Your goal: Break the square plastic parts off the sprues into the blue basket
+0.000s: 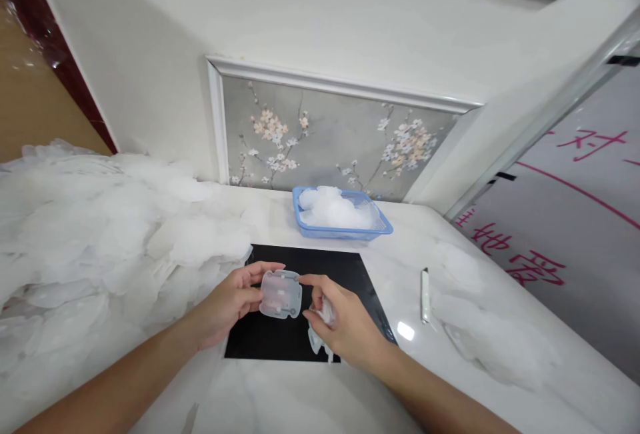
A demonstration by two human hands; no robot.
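Note:
Over the black mat [345,274], my left hand [227,304] grips the left edge of a translucent, rounded-square plastic piece [281,295] between thumb and fingers. Small round spots and slots show on its face. My right hand [350,321] is at the piece's right edge, its index fingertip at the upper corner and its thumb lower down. A crumpled white wad [327,312] is tucked in the curled fingers of that hand; its material is unclear. Below the right hand, a clear plastic scrap [316,342] shows at the mat's front, partly hidden.
A large heap of similar translucent pieces [100,234] spreads over the left of the white table [280,394]. Behind the mat stands a blue basket [340,232] with more pieces. A white-handled utility knife [425,295] lies to the right. A wall panel [320,127] borders the back.

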